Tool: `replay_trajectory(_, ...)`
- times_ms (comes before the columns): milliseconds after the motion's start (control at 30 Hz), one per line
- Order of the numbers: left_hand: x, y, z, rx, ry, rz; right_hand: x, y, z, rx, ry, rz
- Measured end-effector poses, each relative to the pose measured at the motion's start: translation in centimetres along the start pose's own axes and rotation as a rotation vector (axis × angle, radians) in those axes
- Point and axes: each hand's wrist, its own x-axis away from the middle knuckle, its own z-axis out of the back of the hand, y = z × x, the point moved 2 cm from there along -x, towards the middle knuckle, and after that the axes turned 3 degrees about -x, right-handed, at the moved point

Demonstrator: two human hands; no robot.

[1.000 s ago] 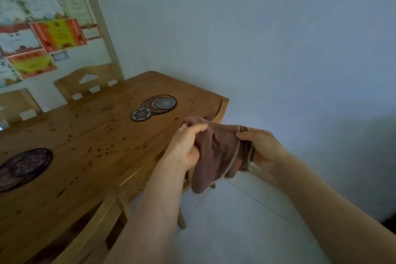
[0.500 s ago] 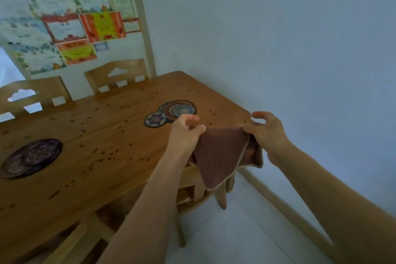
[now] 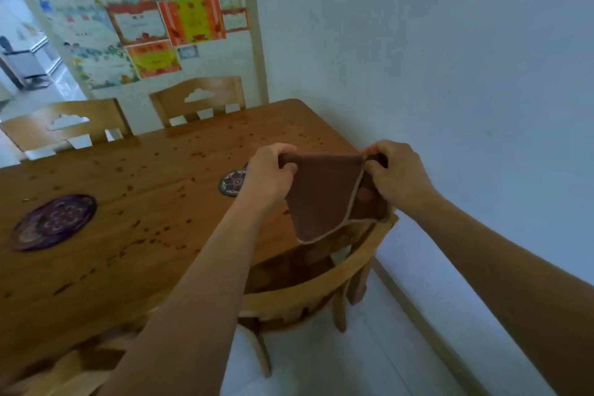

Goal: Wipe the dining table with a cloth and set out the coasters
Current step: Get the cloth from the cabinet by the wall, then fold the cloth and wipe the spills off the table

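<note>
A brown cloth (image 3: 324,196) with a pale hem hangs stretched between my two hands above the right end of the wooden dining table (image 3: 135,202). My left hand (image 3: 270,173) pinches its left top corner and my right hand (image 3: 393,177) pinches the right one. Behind my left hand lies a small patterned coaster (image 3: 230,182); the other coasters beside it are hidden by the hand and cloth. A dark round stack of coasters (image 3: 54,222) lies at the table's left. The tabletop is dotted with dark spots.
A wooden chair (image 3: 321,286) is tucked under the table's near right end, below the cloth. Two more chairs (image 3: 199,100) stand along the far side. A white wall (image 3: 450,74) runs close on the right, with tiled floor (image 3: 353,357) beside it.
The cloth went from bunched to spread flat between my hands and rose higher over the table. The view swung left and up, showing more of the far chairs.
</note>
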Motion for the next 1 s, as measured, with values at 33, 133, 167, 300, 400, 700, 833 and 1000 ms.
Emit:
replay_trajectory(33, -0.7, -0.3, 0.0, -0.028, 0.017, 0.010, -1.0, 0.3, -0.4, 0.013, -0.019, 0.015)
replay_trajectory(133, -3.2, -2.0, -0.2, -0.094, 0.029, 0.024, -4.0, 1.2, -2.4, 0.040, -0.110, 0.037)
replay_trajectory(167, -4.0, -2.8, -0.4, -0.110, 0.031, 0.023, -5.0, 1.6, -3.3, 0.052, -0.141, 0.043)
replay_trajectory(300, -7.4, -6.7, -1.6, -0.154, 0.018, 0.031, -9.2, 2.6, -7.1, 0.094, -0.209, 0.069)
replay_trajectory(400, -10.2, -9.7, -1.9, -0.214, 0.050, 0.000, -12.1, 2.2, -9.8, 0.105, -0.183, 0.141)
replay_trajectory(700, -10.5, -15.4, -1.6, -0.006, 0.121, 0.086, -16.7, 3.8, -18.0, -0.070, -0.364, 0.381)
replay_trajectory(833, -7.0, -20.3, -6.4, -0.104, -0.480, 0.282, -15.6, 9.1, -20.9, 0.285, -0.887, 0.280)
replay_trajectory(1000, -7.6, -24.4, -10.3, -0.113, -0.076, 0.372, -13.4, 11.8, -25.2, 0.254, -0.749, 0.109)
